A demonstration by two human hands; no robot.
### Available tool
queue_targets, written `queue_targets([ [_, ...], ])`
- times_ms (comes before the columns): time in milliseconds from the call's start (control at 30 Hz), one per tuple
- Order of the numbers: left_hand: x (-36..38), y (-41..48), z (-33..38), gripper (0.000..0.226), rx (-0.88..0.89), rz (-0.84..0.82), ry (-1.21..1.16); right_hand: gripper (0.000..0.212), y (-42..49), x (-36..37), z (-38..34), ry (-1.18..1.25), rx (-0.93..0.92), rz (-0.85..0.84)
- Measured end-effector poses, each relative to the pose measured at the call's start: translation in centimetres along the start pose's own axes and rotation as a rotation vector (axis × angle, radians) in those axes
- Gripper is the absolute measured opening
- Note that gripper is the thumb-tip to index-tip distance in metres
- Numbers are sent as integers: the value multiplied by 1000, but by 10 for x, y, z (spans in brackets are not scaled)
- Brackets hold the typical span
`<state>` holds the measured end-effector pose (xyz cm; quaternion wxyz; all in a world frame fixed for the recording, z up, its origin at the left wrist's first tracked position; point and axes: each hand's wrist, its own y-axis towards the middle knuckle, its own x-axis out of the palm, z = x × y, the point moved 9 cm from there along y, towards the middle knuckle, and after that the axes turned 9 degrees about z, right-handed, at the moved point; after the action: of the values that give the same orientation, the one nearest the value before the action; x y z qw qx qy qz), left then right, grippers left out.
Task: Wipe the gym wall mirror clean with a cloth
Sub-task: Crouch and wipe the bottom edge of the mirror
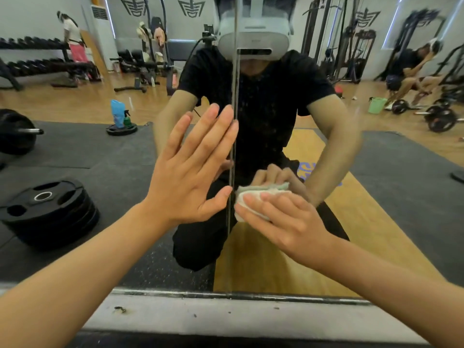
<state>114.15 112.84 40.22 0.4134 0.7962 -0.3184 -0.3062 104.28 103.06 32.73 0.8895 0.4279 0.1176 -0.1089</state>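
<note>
- L hand (190, 172) spread flat on mirror (389, 177), bracing.
- R hand (283, 219) presses cloth (247, 197) w/ flattish fingers.
- Best: keep pressure even, overlap strokes near seam (232, 146), avoid L-hand smudges.

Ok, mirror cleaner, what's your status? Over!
Left hand flat on mirror, fingers straight. Right hand presses cloth to it, just right of the seam. Nothing in the way.
</note>
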Motion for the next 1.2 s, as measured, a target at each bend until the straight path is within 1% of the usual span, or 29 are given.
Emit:
queue_targets([
  [33, 2, -5, 2, 83, 8, -15, 24, 35, -3, -1, -4, 36, -37, -47],
  [67, 4, -9, 3, 82, 15, -20, 57, 31, 2, -8, -3, 66, -55, -49],
  [100, 5, -12, 3, 82, 21, -17, 91, 27, 16, -16, 6, 89, -31, -11],
  [233, 8, -13, 3, 81, 17, 14, 138, 28, 64, -46, 69, -1, 230, 264],
  [300, 8, -13, 3, 82, 17, 21, 120, 24, 53, -36, 57, -21, 272, 276],
  [367, 8, -15, 3, 82, 28, 21, 141, 21, 26, -15, 18, -7, 222, 225],
  [400, 9, -15, 3, 81, 34, 21, 150, 22, 8, -4, -3, 15, 184, 176],
  [433, 10, -15, 4, 80, 38, 21, 153, 25, -12, 9, -24, 53, 141, 97],
  [467, 10, -15, 5, 79, 40, 20, 158, 30, -34, 21, -46, 93, 60, -5],
  [533, 11, -16, 5, 80, 33, 18, 171, 45, -71, 41, -89, 127, -148, -248],
  [567, 11, -16, 5, 80, 36, 22, 178, 51, -79, 45, -94, 131, -191, -320],
  [600, 11, -17, 5, 80, 40, 27, 189, 51, -75, 43, -89, 139, -175, -308],
  [633, 10, -17, 6, 80, 43, 31, 199, 45, -59, 37, -77, 135, -108, -241],
  [700, 10, -16, 5, 78, 37, 38, 198, 21, -8, 16, -35, 112, 117, -24],
  [733, 10, -16, 5, 75, 32, 44, 187, 16, 11, 7, -16, 100, 214, 63],
  [800, 10, -16, 4, 72, 17, 54, 183, 20, 23, 0, -3, 83, 330, 188],
  [833, 10, -16, 4, 72, 15, 53, 184, 17, 17, 3, -7, 74, 347, 206],
  [867, 10, -17, 4, 72, 15, 49, 179, 19, 2, 9, -17, 61, 345, 190],
  [900, 10, -17, 4, 72, 14, 47, 174, 27, -18, 18, -33, 57, 318, 159],
  [933, 9, -16, 3, 71, 10, 50, 168, 34, -44, 31, -54, 75, 270, 87],
  [1033, 9, -16, 4, 71, -4, 51, 152, 49, -118, 66, -119, 205, 51, -221],
  [1067, 9, -16, 5, 72, 2, 48, 159, 53, -131, 71, -131, 232, 6, -303],
  [1100, 10, -17, 5, 74, 6, 43, 169, 54, -136, 73, -133, 253, -11, -350],
  [1133, 11, -18, 5, 75, 7, 35, 174, 53, -133, 71, -130, 275, -4, -337],
  [1200, 12, -18, 5, 77, 7, 27, 181, 47, -100, 57, -104, 266, 66, -203],
])
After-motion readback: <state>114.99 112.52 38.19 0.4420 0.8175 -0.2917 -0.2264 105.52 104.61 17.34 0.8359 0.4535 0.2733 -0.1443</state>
